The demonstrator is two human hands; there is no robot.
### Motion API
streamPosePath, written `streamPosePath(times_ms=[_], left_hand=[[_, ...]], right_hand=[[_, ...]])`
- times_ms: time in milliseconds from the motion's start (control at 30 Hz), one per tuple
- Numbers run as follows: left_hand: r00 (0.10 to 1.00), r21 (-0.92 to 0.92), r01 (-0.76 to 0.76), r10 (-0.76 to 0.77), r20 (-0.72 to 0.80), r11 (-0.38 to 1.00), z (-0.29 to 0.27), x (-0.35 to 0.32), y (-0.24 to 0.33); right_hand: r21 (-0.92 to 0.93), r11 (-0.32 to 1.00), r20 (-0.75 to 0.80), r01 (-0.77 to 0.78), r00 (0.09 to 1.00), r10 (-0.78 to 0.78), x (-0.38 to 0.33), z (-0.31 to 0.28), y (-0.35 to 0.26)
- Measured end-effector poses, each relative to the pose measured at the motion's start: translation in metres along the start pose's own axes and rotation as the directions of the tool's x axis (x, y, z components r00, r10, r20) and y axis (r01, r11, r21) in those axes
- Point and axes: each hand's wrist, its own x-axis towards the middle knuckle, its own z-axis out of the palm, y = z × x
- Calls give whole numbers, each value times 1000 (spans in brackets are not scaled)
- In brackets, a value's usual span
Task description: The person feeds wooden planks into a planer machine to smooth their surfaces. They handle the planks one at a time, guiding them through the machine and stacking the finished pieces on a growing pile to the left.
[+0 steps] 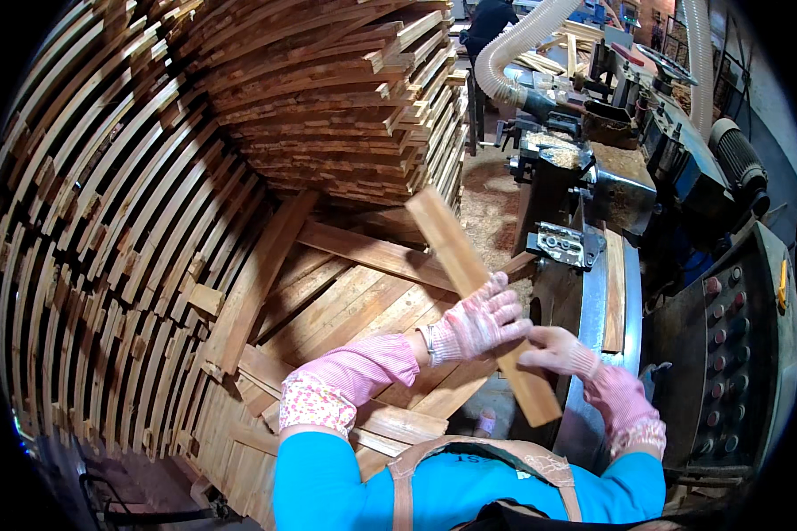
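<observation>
A flat wooden board [443, 232] is held aslant in front of me, its far end up and left, its near end down and right. My left hand [480, 324], in a white and pink knit glove, lies across the board's middle with its fingers closed over it. From the right, my right hand [560, 352], also gloved, grips the board's edge a little lower down; its fingertips are partly hidden. Both forearms wear pink sleeve covers. Beneath the board is a wooden pallet [363, 305] with slats and thicker cross pieces.
Tall stacks of wooden strips [319, 115] rise at the left and back. On the right stands a woodworking machine [611, 177] with a metal bed carrying another wooden strip [614, 292]. Near it are a ribbed hose [505, 62] and a button panel [726, 363]. Another person [489, 22] stands far back.
</observation>
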Motion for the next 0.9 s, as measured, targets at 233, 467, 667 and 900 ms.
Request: streamPosePath(times_ms=[233,467,667,900], left_hand=[[573,436,780,-793,-208,449,-77,-175,-125],[26,561,823,-980,-197,-91,-123,-372,-121],[-41,569,804,-971,-236,-172,-164,-359,-31],[409,558,805,-868,-281,199,-172,-338,27]], right_hand=[[42,982,-818,-185,558,140,-141,44,150],[-131,697,-928,-705,334,164,-87,43,169],[-148,701,-962,-698,266,61,-116,75,179],[-225,623,-955,-749,296,11,-40,-7,222]])
